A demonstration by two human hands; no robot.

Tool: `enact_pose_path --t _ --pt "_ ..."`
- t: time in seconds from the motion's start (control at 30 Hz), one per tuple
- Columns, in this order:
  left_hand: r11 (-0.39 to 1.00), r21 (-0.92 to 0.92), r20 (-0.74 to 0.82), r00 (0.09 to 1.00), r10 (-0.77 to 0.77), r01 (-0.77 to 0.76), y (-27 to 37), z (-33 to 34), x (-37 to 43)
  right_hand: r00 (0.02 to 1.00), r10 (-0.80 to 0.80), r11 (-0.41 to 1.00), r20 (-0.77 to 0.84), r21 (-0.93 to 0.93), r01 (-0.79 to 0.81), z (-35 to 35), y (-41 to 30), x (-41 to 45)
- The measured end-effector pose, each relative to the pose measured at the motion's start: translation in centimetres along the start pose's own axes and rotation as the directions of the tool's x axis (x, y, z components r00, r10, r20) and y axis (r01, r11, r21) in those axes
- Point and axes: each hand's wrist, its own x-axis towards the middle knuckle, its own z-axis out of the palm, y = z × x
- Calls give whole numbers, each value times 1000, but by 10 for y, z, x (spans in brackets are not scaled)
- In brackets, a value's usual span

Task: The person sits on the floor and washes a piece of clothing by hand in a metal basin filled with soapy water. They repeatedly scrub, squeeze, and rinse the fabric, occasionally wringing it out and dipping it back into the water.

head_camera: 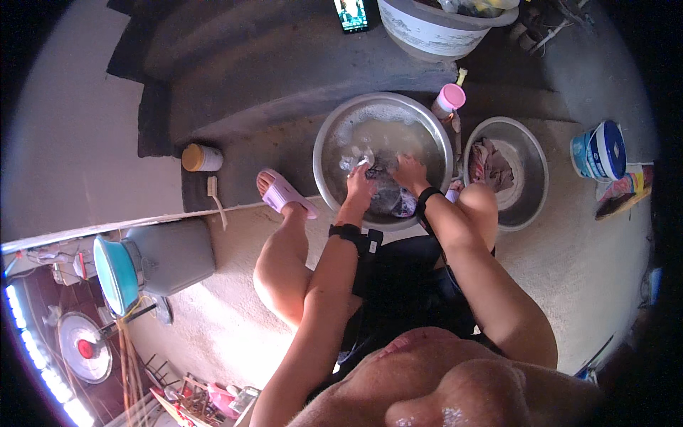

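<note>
A wide metal basin [323,140] stands before me, holding cloudy, sudsy water. In it lies a dark patterned wet cloth [378,168], partly under the surface; a patterned part of cloth [405,204] shows near the front rim. My left hand [361,187] reaches in at the cloth's left side, fingers beside white suds. On the opposite side my right hand [411,173] is at the cloth, palm down, its fingertips partly in the murky water. Whether either hand grips the cloth is hidden by water and fingers. Black bands circle both wrists.
To the right, a second metal basin [543,165] holds crumpled brownish cloth [495,168]. A pink-lidded jar [452,97] stands behind the basins. Leftward are a yellow-lidded jar [203,158] and a brush [215,197]. A lit phone [352,15], large tub [432,29] and paint bucket [597,151] stand around.
</note>
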Motion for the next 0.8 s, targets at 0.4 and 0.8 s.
enact_pose_path --t 0.4,0.8 --pt "980 -159 268 961 -75 120 19 -35 -8 881 -471 697 37 628 346 -46 -65 -38" --pt "902 -353 755 645 118 249 20 -21 -11 699 -710 525 -87 597 607 -94 -101 -92"
